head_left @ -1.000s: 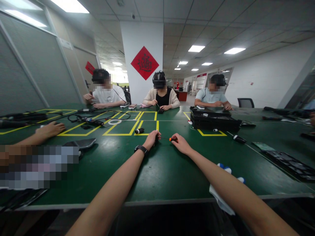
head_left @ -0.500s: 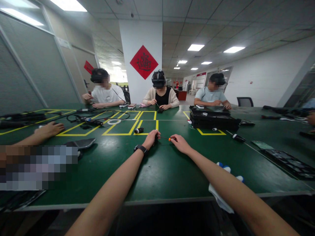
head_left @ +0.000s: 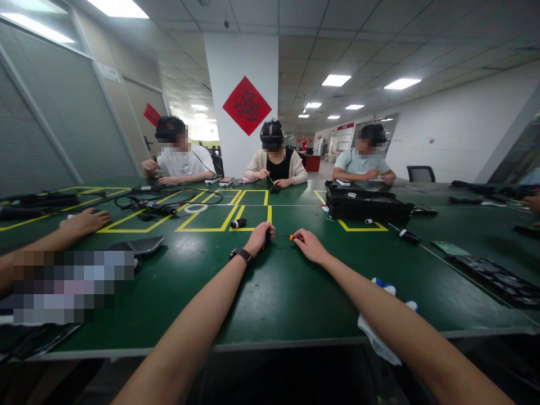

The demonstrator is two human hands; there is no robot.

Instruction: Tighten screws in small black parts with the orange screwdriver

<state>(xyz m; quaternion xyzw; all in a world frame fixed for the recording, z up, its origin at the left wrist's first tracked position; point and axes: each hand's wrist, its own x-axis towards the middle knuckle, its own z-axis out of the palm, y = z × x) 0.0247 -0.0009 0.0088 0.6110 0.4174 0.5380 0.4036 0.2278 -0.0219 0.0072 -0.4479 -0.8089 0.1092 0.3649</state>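
Above the green table [head_left: 278, 304], my left hand [head_left: 256, 241] is closed around a small dark object [head_left: 268, 238]; fingers cover most of it, so its kind is unclear. My right hand [head_left: 313, 246] grips a screwdriver [head_left: 297, 238] by its orange and black handle. The thin shaft points left and meets the dark object, or comes very near it; the tip is too small to make out. Just beyond my left hand lies a short black cylinder with a white band [head_left: 238, 223].
A white glove with blue fingertips [head_left: 375, 332] lies under my right forearm. Farther off are a black case [head_left: 367, 204], a dark panel [head_left: 493, 275] and black cables [head_left: 156, 208]. A co-worker's hand [head_left: 86, 221] rests at left. Three people sit opposite.
My right fingers have shifted on the screwdriver, so more of its orange and black handle shows. My left hand keeps its place with the dark object.
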